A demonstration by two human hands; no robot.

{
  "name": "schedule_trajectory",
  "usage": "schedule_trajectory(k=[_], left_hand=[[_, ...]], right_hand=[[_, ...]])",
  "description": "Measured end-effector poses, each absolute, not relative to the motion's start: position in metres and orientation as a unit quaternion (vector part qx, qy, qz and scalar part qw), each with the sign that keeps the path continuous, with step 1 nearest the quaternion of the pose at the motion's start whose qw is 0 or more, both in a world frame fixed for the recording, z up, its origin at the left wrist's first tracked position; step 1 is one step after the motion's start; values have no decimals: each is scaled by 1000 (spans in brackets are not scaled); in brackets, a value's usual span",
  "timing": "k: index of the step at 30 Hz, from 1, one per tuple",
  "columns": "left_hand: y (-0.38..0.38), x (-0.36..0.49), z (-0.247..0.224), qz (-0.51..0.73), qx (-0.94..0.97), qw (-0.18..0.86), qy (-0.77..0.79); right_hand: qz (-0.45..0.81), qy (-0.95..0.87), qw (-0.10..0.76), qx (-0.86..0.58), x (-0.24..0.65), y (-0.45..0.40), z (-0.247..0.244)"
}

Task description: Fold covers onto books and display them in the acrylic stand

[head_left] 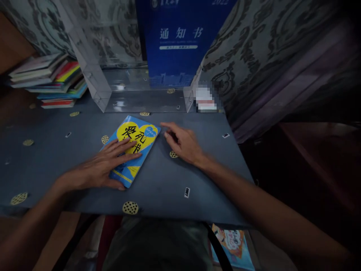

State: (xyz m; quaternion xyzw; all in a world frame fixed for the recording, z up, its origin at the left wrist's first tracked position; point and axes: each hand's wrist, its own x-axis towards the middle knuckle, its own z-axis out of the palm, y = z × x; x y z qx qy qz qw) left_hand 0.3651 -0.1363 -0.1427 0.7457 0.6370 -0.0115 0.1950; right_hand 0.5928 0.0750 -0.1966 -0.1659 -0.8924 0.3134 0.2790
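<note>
A blue and yellow book lies tilted on the dark grey-blue table cover. Across its lower left cover rests my left hand, flat with fingers spread, hiding part of the black lettering. Just off the book's upper right corner is my right hand, its index finger stretched out and the other fingers curled, with nothing seen between them. Behind the book stands a clear acrylic rack, holding a large blue folder with white lettering.
Several stacked books stand at the back left. A blurred-out item sits right of the rack, near a patterned curtain. The table's right edge drops to a dark area. Below the front edge lies a colourful booklet.
</note>
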Motion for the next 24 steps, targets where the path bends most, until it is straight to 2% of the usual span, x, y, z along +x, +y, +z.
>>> schedule_trajectory(k=[4,10,13,18,24], left_hand=[[-143,370,-146,16,762,187,620],[-146,396,-169,93,779,65,616],[-147,401,-176,112,785,38,609],[-152,395,-179,162,791,44,588],[-155,392,-178,217,774,97,586]], right_hand=[[297,-909,264,-128,590,73,-200],[271,-914,285,-97,588,70,-200],[273,-913,293,-83,589,53,-197],[294,-913,283,5,593,14,-193],[289,-903,316,27,606,-10,-191]])
